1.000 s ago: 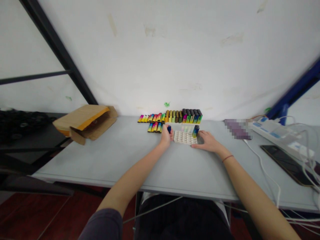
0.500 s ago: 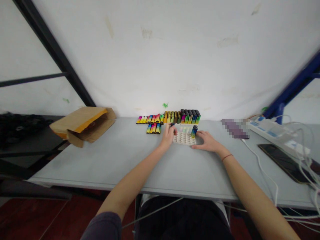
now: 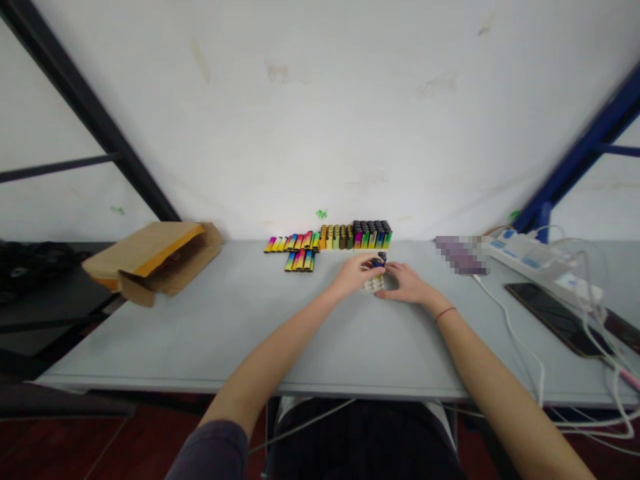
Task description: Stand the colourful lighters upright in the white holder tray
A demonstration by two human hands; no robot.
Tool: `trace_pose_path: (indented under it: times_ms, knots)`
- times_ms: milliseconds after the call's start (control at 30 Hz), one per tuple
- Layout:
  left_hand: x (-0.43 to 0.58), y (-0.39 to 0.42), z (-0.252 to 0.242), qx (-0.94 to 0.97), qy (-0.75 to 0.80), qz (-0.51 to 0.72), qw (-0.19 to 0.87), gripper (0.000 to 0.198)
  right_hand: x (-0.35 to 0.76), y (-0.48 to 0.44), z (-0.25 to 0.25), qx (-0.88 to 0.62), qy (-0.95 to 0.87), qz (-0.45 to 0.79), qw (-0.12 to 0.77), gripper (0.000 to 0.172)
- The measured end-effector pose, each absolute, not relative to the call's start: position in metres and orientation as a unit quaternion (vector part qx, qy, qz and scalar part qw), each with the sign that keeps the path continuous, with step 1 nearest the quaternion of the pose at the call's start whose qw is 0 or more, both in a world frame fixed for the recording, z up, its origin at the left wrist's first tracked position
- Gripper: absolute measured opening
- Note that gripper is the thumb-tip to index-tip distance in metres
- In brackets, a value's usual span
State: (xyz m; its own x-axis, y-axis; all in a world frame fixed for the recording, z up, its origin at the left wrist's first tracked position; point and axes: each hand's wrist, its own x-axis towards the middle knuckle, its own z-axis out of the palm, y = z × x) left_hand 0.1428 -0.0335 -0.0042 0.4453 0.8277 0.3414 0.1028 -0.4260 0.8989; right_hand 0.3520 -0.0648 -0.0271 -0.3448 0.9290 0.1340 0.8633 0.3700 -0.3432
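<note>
A small white tray with rows of holes (image 3: 374, 285) lies on the table, partly covered by my left hand (image 3: 353, 275). This hand pinches a dark-topped lighter (image 3: 379, 263) above the tray's right part; my fingers hide most of it. Dark-topped lighters stand at that same end, and I cannot separate them clearly from the held one. My right hand (image 3: 406, 283) curves round the tray's right end, thumb at the near corner and fingers at the far side, holding it.
Behind the tray, upright black-topped lighters (image 3: 373, 235) stand in a block beside yellowish ones (image 3: 336, 237). Several colourful lighters (image 3: 300, 260) lie flat to the left. An open cardboard box (image 3: 145, 257) sits far left. A power strip (image 3: 545, 263), phone (image 3: 555, 320) and white cables occupy the right.
My left hand has moved right with its lighter, from the tray's left end to the standing lighters at the right end. My right hand stays at the tray. The view has shifted slightly.
</note>
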Motion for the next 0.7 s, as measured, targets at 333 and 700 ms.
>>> trace_pose_path:
  times_ms: [333, 700]
  knots:
    - [0.147, -0.042, -0.021, 0.788, 0.359, 0.410, 0.288, 0.021, 0.352, -0.063, -0.028, -0.544, -0.820, 0.098, 0.149, 0.075]
    - [0.138, -0.052, -0.020, 0.856, 0.365, 0.347, 0.113, 0.030, 0.356, -0.061, -0.035, -0.540, -0.818, 0.098, 0.169, 0.078]
